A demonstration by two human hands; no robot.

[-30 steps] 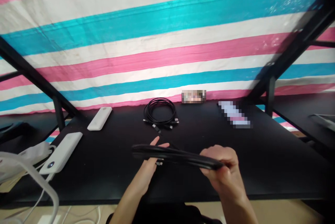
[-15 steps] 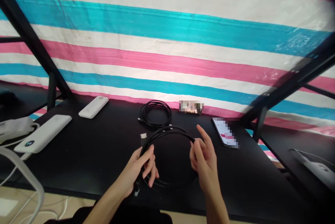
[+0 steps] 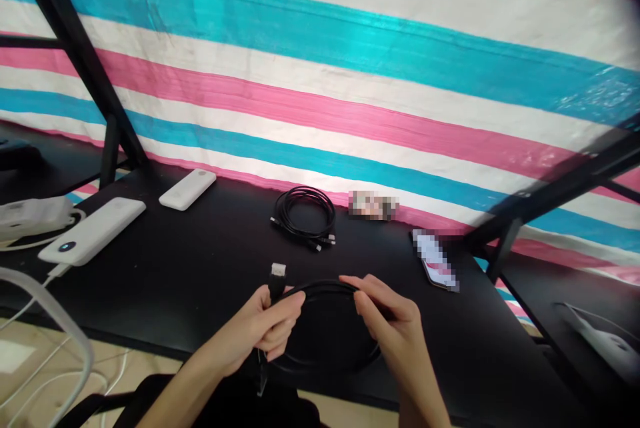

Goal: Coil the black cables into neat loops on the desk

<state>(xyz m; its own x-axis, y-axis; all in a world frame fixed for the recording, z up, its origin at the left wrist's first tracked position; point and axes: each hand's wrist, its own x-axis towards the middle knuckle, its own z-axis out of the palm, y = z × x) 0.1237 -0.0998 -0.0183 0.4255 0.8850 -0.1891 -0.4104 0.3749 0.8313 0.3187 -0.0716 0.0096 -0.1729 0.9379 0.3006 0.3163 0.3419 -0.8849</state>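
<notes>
Well, my left hand (image 3: 273, 327) curls round the coiled black cable (image 3: 325, 286) at lower centre, thumb pointing rightward; my right hand (image 3: 393, 311) pinches its upper right side, fingers bent leftward.

Left hand (image 3: 273, 323), right hand (image 3: 393, 313) gripping looped black cable (image 3: 327, 287); second coil (image 3: 303, 192) beyond on black table (image 3: 210, 275).

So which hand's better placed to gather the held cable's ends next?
Likely the left hand: it holds the black cable, one plug poking above it, another end below. The right hand pinches the black cable farther along.
</notes>
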